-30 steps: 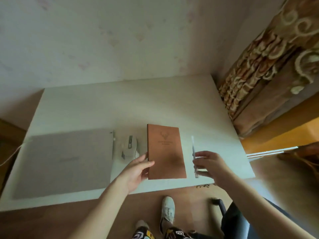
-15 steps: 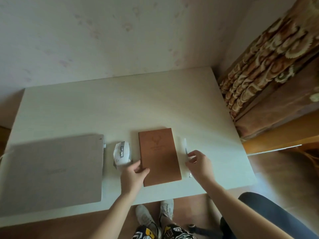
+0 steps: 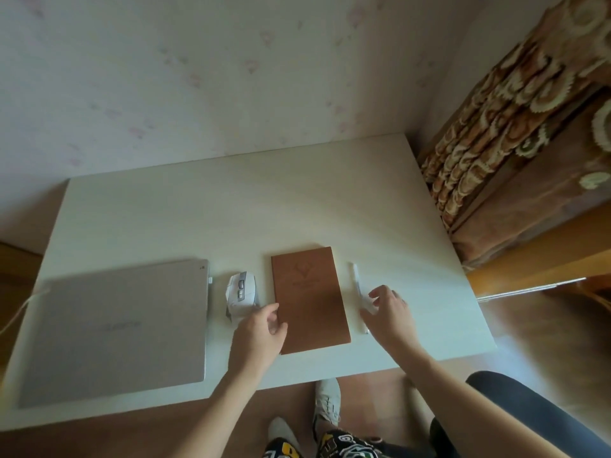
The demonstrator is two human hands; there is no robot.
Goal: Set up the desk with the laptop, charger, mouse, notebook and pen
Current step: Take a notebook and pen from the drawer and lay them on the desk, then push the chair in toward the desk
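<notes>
The slim white plastic pen (image 3: 357, 294), lying at three o'clock of the brown leather-look notebook (image 3: 309, 300) on the white table (image 3: 231, 209), looks light and roll-prone; the right hand (image 3: 388, 312), fingers loosely spread, touches its barrel, best pinched mid-length.

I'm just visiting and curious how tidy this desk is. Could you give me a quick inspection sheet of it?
Surface: pale white rectangular desk, lit from the right.
Job's things: closed silver laptop at left; white computer mouse; brown leather-look notebook; slim white pen at right, all in a row.
Clutter: nothing seen.
Hands: left hand at the notebook's left edge; right hand over the pen; hold unclear.
Cables: white cable at the laptop's left side.
Surroundings: patterned brown curtain, wooden floor.
</notes>
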